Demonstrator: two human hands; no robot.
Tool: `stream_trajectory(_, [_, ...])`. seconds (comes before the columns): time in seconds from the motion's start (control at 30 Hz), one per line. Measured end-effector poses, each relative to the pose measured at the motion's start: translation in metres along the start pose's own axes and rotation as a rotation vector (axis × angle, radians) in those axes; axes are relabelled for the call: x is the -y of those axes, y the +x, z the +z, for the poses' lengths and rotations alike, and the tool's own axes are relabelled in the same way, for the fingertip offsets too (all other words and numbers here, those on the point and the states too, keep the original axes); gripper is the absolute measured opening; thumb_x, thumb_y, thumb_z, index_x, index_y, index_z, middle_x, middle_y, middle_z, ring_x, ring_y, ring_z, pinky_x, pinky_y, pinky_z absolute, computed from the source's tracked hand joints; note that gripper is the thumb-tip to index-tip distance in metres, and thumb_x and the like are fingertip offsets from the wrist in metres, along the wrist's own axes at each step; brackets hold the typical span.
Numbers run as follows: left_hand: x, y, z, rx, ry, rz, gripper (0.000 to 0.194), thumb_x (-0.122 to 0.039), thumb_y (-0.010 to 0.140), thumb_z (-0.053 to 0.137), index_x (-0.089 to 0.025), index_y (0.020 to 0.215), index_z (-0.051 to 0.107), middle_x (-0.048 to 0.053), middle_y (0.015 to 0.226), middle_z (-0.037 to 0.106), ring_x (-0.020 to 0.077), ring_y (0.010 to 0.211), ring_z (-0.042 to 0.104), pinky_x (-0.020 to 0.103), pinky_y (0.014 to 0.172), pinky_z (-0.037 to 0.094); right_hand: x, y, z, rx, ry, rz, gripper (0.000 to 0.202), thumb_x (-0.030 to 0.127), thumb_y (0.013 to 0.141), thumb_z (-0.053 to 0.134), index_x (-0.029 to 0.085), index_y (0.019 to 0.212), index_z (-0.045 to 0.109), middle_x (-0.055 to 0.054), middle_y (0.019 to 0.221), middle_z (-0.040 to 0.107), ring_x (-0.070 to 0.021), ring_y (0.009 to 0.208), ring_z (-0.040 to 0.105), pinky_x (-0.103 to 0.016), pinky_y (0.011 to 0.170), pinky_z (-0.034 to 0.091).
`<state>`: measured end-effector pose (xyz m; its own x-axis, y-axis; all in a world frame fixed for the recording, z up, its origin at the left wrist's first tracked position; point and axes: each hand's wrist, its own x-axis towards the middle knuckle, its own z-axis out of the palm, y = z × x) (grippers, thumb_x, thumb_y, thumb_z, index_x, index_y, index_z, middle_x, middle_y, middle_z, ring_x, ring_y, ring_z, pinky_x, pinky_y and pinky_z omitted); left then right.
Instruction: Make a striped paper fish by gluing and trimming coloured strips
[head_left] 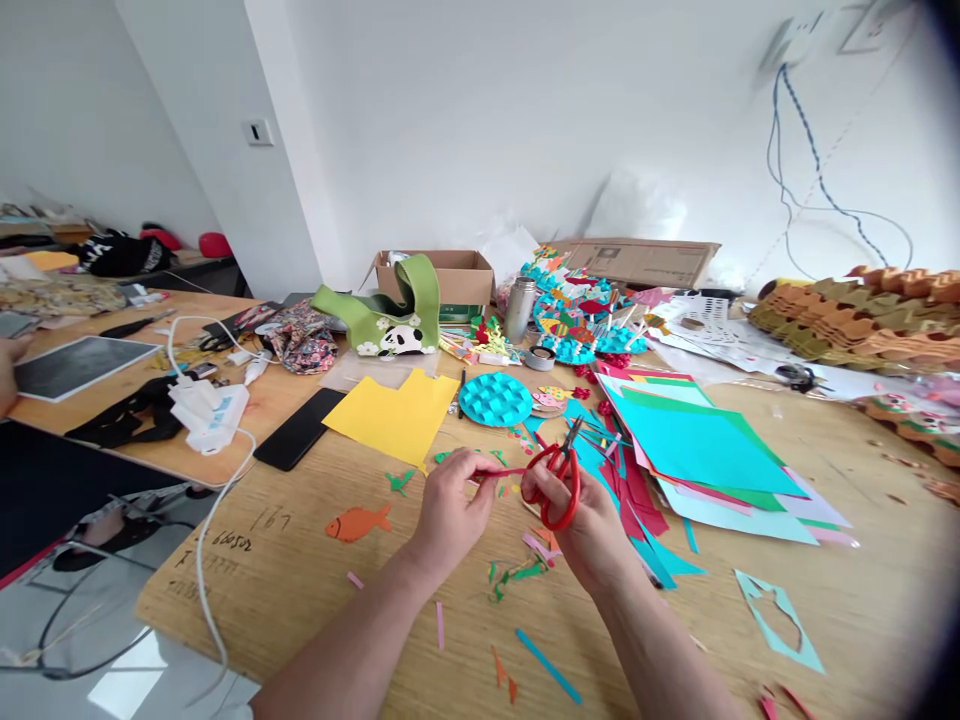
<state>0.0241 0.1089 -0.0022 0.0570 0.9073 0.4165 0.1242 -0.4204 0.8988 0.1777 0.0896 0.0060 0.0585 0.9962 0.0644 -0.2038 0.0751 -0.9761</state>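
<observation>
My right hand point(574, 510) grips a pair of red-handled scissors point(573, 490), their dark blades pointing up and away from me. With its fingertips my left hand point(459, 505) pinches a thin red paper strip point(513, 471), which stretches across toward my right hand. Whether the right fingers also hold the strip's end, I cannot tell. An orange paper fish point(358, 523) lies left of my left hand, and a green paper cutout point(400, 482) is near it. Beyond my hands sits a round blue woven paper piece point(495, 400). Green scraps point(517, 575) lie below, between my wrists.
Yellow paper point(394, 412) and a black phone point(300, 428) lie to the left, near a white power strip point(210, 410) with its cable. Coloured sheets point(705, 445) are stacked at right. Behind stand a steel flask point(520, 310) and a green panda bag point(397, 315). Another person's hand point(9, 372) shows far left.
</observation>
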Motion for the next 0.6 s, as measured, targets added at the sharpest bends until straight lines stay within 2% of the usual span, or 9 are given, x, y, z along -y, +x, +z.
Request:
stream_trajectory(0.03, [0.001,0.002,0.001,-0.015,-0.101,-0.113,0.002,-0.018,0.075,0.066,-0.019,0.075,0.066,0.005,0.076,0.066,0.0179,0.075,0.062,0.029,0.072,0.05,0.001,0.0,-0.001,-0.006,-0.033,-0.009,0.032,0.048,0.077,0.067,0.018,0.077,0.055,-0.001,0.07,0.056,-0.0137,0.064,0.05,-0.026,0.058,0.042])
stream_trajectory(0.13, [0.004,0.007,0.0,-0.064,-0.44,-0.432,0.02,-0.025,0.066,0.075,-0.016,0.076,0.061,0.003,0.072,0.066,0.0162,0.063,0.063,0.028,0.06,0.052,0.004,0.0,-0.001,-0.043,-0.164,-0.015,0.037,0.054,0.076,0.065,0.019,0.08,0.056,-0.002,0.07,0.057,-0.0142,0.064,0.053,-0.027,0.059,0.044])
stream_trajectory(0.2, [0.005,0.011,-0.002,-0.097,-0.581,-0.548,0.03,-0.024,0.059,0.079,-0.015,0.078,0.059,0.002,0.072,0.066,0.0154,0.06,0.064,0.026,0.056,0.052,0.003,0.0,-0.001,-0.034,-0.281,-0.033,0.039,0.056,0.074,0.066,0.019,0.08,0.056,-0.002,0.069,0.058,-0.015,0.064,0.054,-0.027,0.059,0.045])
stream_trajectory(0.3, [0.004,0.013,-0.006,-0.128,-0.646,-0.611,0.036,-0.021,0.054,0.08,-0.014,0.081,0.057,0.002,0.072,0.067,0.0146,0.057,0.064,0.024,0.053,0.051,0.0,0.0,-0.001,0.038,-0.501,-0.106,0.035,0.053,0.075,0.066,0.02,0.078,0.055,-0.001,0.066,0.056,-0.0147,0.061,0.052,-0.027,0.055,0.043])
stream_trajectory(0.4, [0.004,0.013,-0.007,-0.131,-0.644,-0.607,0.036,-0.021,0.055,0.079,-0.013,0.082,0.057,0.002,0.073,0.067,0.0143,0.058,0.064,0.024,0.052,0.051,-0.004,-0.001,-0.001,0.117,-0.714,-0.152,0.03,0.049,0.078,0.064,0.02,0.077,0.056,0.001,0.062,0.054,-0.0132,0.055,0.046,-0.026,0.05,0.038])
stream_trajectory(0.6, [0.006,0.014,-0.007,-0.15,-0.574,-0.581,0.035,-0.022,0.055,0.079,-0.014,0.082,0.058,0.004,0.074,0.068,0.0143,0.058,0.064,0.024,0.052,0.052,-0.009,-0.001,-0.005,0.168,-0.871,-0.139,0.033,0.054,0.081,0.057,0.021,0.077,0.057,0.002,0.057,0.05,-0.0128,0.05,0.044,-0.026,0.046,0.036])
